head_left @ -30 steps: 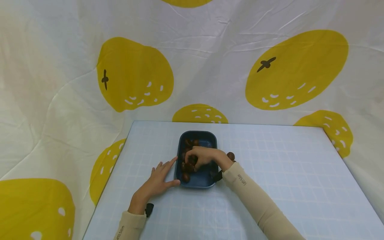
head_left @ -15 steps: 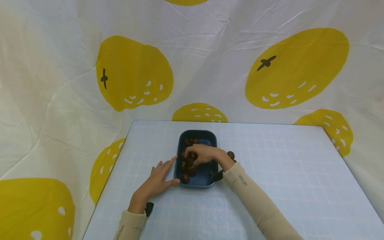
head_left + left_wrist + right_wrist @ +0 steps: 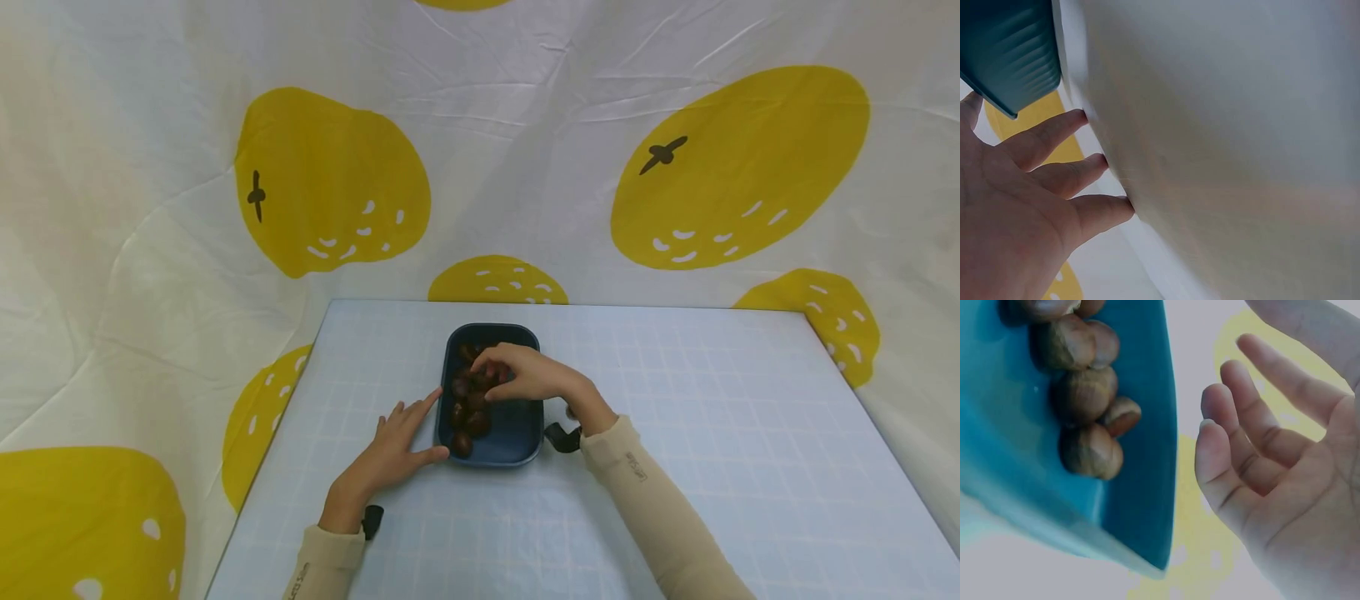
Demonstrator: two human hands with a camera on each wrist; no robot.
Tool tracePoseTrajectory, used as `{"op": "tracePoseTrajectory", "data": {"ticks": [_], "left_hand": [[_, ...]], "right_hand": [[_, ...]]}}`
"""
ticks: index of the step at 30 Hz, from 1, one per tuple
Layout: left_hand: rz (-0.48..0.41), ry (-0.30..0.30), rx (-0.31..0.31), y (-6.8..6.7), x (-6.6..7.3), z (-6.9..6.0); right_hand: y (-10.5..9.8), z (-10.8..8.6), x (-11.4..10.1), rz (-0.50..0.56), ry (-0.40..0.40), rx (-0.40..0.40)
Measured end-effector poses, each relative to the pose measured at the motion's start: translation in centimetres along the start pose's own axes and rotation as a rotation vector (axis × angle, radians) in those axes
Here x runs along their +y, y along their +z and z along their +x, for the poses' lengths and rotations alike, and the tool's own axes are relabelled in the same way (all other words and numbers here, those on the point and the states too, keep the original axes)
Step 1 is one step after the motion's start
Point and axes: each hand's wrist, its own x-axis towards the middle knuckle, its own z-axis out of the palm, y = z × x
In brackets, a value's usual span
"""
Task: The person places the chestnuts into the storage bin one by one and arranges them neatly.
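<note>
A dark blue tray [image 3: 517, 446] stands on the table with several brown chestnuts [image 3: 477, 422] gathered along its left side. In the right wrist view, chestnuts [image 3: 1085, 394] lie side by side near the tray's wall. My right hand [image 3: 528, 372] hovers over the tray's far half, fingers loosely bent and thumb apart. The right wrist view shows nothing between those fingers. My left hand [image 3: 390, 454] lies spread at the tray's left side, its index fingertip and thumb at the wall. Other left fingertips [image 3: 1125, 205] rest on the table in the left wrist view.
Part of a small brown object [image 3: 572, 412] shows on the table just right of the tray, mostly behind my right wrist. The checked pale table [image 3: 712, 433] extends to both sides. A white cloth with yellow fruit prints [image 3: 525, 167] hangs behind it.
My right hand has risen from among the chestnuts, shifted slightly right and away, and its fingers have spread apart. The chestnuts under it show more. The left hand has stayed in place.
</note>
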Motion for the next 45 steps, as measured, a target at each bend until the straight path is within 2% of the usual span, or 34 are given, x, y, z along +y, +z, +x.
{"op": "tracePoseTrajectory", "data": {"ticks": [7,17,25,29,37,45], "left_hand": [[-0.013,0.021,0.019,0.2,-0.1,0.0],[-0.021,0.031,0.013,0.2,-0.1,0.1],[-0.021,0.017,-0.002,0.1,-0.1,0.0],[-0.016,0.012,-0.004,0.1,-0.1,0.0],[-0.025,0.001,-0.001,0.1,-0.2,0.0],[-0.016,-0.004,-0.003,0.2,-0.2,0.0]], "right_hand": [[-0.6,-2.5,0.4,0.052,0.037,0.081],[-1.3,-6.4,1.3,0.034,0.03,0.221],[-1.0,-9.2,3.2,0.059,0.032,0.347],[-0.7,-10.4,4.3,0.05,0.051,0.386],[0.2,-12.5,6.3,0.046,0.12,0.402],[0.9,-14.0,8.3,0.046,0.207,0.341]]}}
